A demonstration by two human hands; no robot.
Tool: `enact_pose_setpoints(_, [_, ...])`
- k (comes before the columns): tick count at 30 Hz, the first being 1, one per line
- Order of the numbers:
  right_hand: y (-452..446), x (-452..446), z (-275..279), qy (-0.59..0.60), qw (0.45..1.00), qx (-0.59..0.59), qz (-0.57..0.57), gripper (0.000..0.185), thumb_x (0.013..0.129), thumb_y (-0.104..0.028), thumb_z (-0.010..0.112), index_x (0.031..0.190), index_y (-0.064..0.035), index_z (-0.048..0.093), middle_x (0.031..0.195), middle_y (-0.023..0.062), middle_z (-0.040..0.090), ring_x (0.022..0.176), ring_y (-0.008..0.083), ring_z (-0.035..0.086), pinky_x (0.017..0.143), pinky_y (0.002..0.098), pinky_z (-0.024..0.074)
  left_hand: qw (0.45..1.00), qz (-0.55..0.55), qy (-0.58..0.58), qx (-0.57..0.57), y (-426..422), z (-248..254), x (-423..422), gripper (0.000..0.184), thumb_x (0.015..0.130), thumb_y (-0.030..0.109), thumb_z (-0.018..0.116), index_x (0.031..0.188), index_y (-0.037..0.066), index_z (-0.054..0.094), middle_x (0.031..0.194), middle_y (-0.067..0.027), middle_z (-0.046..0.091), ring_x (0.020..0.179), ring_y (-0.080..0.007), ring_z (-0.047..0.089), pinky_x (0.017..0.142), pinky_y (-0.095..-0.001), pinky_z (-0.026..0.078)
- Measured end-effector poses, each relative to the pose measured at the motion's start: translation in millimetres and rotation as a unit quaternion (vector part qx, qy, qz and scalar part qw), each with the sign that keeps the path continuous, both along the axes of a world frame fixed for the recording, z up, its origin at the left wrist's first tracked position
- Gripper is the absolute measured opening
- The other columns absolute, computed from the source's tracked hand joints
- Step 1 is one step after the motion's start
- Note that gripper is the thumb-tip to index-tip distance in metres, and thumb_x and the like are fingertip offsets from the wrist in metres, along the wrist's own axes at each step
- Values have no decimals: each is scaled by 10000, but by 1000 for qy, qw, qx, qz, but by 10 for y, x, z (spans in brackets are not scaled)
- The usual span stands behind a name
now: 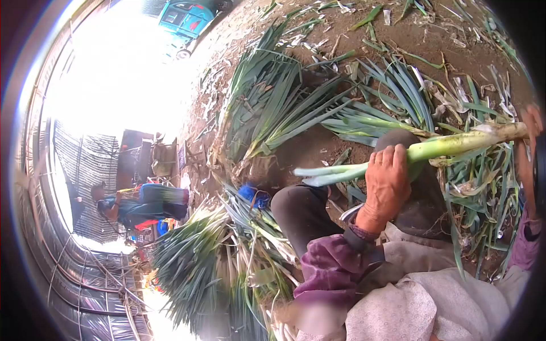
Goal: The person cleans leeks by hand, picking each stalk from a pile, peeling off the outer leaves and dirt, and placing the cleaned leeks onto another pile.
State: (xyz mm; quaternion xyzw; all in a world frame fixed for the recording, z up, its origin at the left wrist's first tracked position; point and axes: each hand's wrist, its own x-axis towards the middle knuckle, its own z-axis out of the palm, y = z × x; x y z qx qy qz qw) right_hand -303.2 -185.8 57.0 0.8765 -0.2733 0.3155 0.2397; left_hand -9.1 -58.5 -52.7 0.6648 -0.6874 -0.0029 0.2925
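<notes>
My left hand [389, 173] is wrapped round a leek [449, 146] near the middle, over my dark-trousered knee [304, 213]. The leek's green leaf end points left and its pale root end right. At the far right edge my right hand [532, 122], blurred and partly cut off, closes round the root end. Behind the leek, loose leeks and leaves [483, 187] cover the ground. A bundle of leeks [261, 91] lies above and to the left of my hands. Another large pile [193, 256] lies at the lower left.
A person [131, 204] in dark clothes is at the left, appearing sideways, near red and blue things. A blue object [254, 196] lies beside my knee. A teal machine [186, 20] stands at the top. Leaf scraps litter the soil, and a ribbed plastic-covered frame [85, 290] curves along the left.
</notes>
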Motion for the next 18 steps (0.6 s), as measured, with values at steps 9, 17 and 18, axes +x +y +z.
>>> enact_pose_setpoints(9, [186,275,-1286,-294,804,511,80,359,874,-307,611,1070,-8,584,1032,112,621,897,208,586,784,351,468,944,-122,305,13,-173,403,-160,243,762,81,648,977,16,555,843,-197,576,778,-415,572,658,-445,451])
enact_pose_setpoints(17, [347,506,-1005,-247,760,581,154,286,910,-311,625,1064,-70,635,903,112,610,827,224,595,777,361,481,861,-4,468,199,-56,532,-233,263,720,35,744,958,-14,643,795,-62,646,710,-108,587,615,-271,460])
enact_pose_setpoints(18, [280,546,-976,-236,794,533,170,279,919,-324,614,1041,-74,639,873,101,612,786,200,594,739,360,490,863,14,469,186,-47,648,-214,290,703,-32,722,982,-31,644,812,-45,654,721,-101,593,637,-236,466])
